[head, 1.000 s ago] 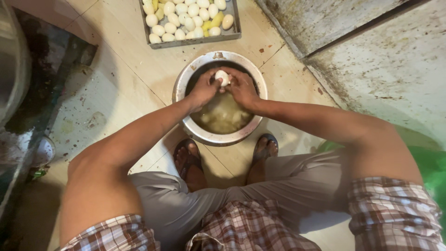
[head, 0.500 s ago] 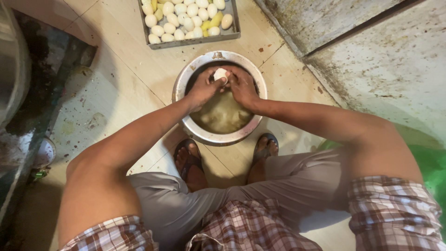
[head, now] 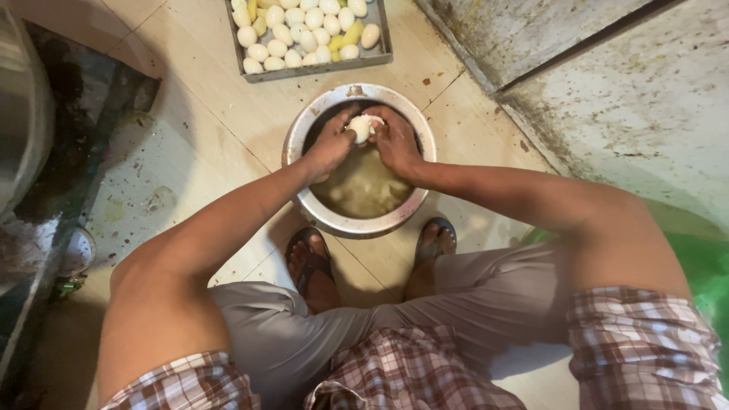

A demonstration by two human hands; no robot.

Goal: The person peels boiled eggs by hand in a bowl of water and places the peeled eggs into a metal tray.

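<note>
Both hands met over the far side of a round metal bowl on the tiled floor, and together they gripped a small pale egg held just above the cloudy liquid that filled the bowl. Left hand curled around the egg from its side, fingers bent and thumb pressed near the top; right hand closed on it from the opposite side, fingertips touching the white surface. Compared with the frames a second and half a second earlier, little had changed: the hands stayed at the same spot over the bowl's far rim, with the egg between them, and only the finger positions seemed to shift slightly, too small a difference to describe exactly. Beyond the bowl, well apart from the hands, lay a shallow metal tray packed with many pale peeled eggs and a few yellowish pieces, unchanged from before. Two feet in dark sandals rested just on the near side of the bowl, the person's grey trousers and checked shirt filling the bottom of the view.
</note>
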